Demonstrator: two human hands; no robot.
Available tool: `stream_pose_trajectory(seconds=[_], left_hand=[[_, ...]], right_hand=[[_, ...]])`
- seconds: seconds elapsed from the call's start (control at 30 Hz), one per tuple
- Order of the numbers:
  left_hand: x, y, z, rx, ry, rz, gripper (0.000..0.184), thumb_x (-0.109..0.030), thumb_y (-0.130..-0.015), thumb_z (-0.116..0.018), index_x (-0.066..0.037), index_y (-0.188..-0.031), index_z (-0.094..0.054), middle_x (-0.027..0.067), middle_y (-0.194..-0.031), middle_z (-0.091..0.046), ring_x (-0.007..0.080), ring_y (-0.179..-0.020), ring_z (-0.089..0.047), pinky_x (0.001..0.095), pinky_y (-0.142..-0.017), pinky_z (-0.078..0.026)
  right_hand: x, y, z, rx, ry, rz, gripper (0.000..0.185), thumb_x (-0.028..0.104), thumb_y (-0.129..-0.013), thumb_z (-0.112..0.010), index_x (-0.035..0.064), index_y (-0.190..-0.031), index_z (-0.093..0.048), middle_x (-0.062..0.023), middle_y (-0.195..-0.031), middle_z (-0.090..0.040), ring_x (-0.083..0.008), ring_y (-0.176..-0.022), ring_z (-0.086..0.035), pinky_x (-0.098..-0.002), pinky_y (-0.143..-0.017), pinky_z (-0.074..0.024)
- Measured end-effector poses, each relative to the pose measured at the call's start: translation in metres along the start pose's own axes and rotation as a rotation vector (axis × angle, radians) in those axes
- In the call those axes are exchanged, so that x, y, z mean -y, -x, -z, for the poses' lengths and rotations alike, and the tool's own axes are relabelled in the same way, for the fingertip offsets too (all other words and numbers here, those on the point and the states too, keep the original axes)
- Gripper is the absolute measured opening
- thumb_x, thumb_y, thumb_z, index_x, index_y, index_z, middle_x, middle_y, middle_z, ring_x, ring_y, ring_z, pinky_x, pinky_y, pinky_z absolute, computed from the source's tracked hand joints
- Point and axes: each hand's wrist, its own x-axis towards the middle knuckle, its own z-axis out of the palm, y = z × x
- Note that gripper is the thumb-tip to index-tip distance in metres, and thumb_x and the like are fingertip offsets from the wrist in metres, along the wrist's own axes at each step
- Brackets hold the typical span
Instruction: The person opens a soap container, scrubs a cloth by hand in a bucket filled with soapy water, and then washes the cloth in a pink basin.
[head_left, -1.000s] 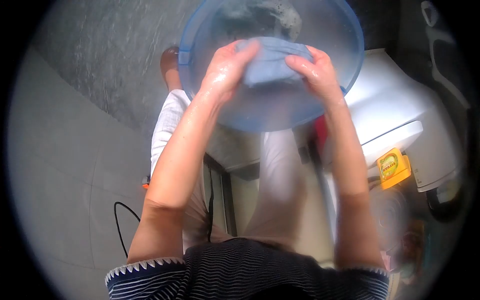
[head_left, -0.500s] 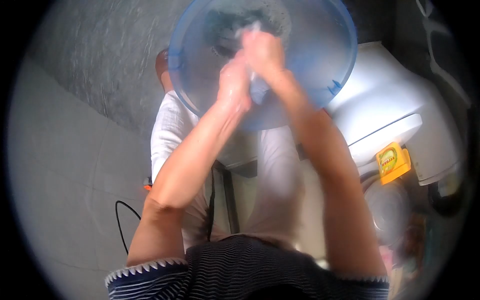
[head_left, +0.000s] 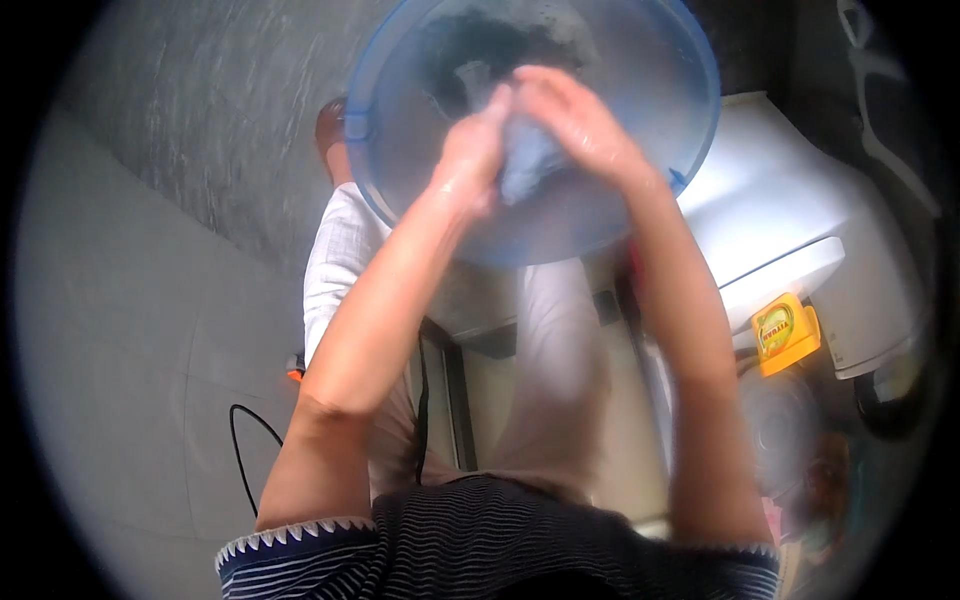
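My left hand (head_left: 472, 155) is closed on a wet, light blue cloth (head_left: 530, 165) over a translucent blue basin (head_left: 655, 90). The cloth hangs between my two hands, and its outline is blurred. My right hand (head_left: 585, 120) has its fingers stretched out on the cloth's other side, the fingertips close to my left thumb. Both hands look wet. Under them, a dark patch (head_left: 465, 45), perhaps fabric, lies in the basin; blur hides its details.
A white appliance or lidded unit (head_left: 770, 190) stands to the right, with a yellow box (head_left: 785, 332) at its near edge. Round pale lids or basins (head_left: 780, 430) are below it. A black cable (head_left: 234, 440) runs along the grey tiled floor (head_left: 130, 350) at left.
My right hand has moved right, away from my left, and its fingers have opened out. More of the light blue cloth shows between the hands.
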Motion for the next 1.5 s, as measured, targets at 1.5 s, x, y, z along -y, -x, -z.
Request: stream_pose_trajectory(seconds=[1.5], left_hand=[[0.047, -0.032, 0.051, 0.257, 0.277, -0.149, 0.023, -0.023, -0.084, -0.056, 0.000, -0.089, -0.057, 0.0071, -0.081, -0.059, 0.0169, -0.068, -0.055, 0.0305, -0.060, -0.046]], right_hand=[[-0.008, 0.035, -0.090, -0.480, 0.444, 0.379, 0.021, 0.025, -0.079, -0.053, 0.0050, -0.073, -0.057, -0.0151, -0.060, -0.059, -0.0326, -0.054, -0.059, -0.0408, -0.049, -0.0472]])
